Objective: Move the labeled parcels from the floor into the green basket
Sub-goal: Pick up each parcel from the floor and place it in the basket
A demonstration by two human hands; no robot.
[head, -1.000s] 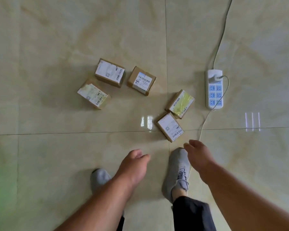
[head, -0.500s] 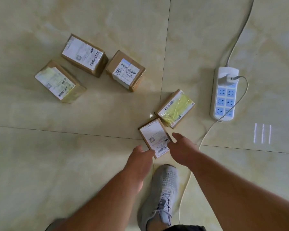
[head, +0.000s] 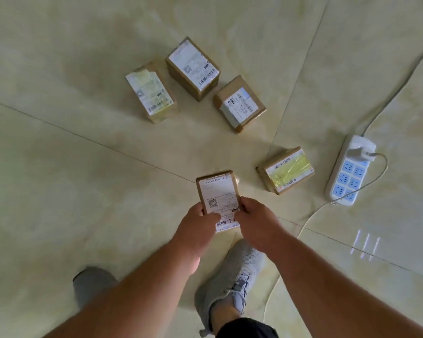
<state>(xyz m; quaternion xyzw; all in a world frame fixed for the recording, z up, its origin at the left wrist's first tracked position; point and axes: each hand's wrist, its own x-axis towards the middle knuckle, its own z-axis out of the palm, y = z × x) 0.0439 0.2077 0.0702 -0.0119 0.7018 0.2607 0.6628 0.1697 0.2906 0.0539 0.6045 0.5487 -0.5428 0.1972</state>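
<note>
A small cardboard parcel point(head: 217, 191) with a white label is gripped from both sides near the centre of the frame. The left hand point(head: 197, 225) is closed on its left edge and the right hand point(head: 255, 222) is closed on its right edge, with the thumbs laid over the lower part of the label. Whether the parcel is lifted from the tiled floor point(head: 59, 179) cannot be told.

Four other parcels are seen on the floor. Three are grouped in the upper middle: one with a yellowish label point(head: 150, 92), one with a white label point(head: 193, 67) just beside it, and one with a blue-topped label point(head: 239, 103) to the right. A fourth, with yellow tape point(head: 286, 170), lies right of centre. A white power strip point(head: 349, 172) is placed at the right edge, near this parcel. Grey shoes point(head: 227, 281) are visible at the bottom.
</note>
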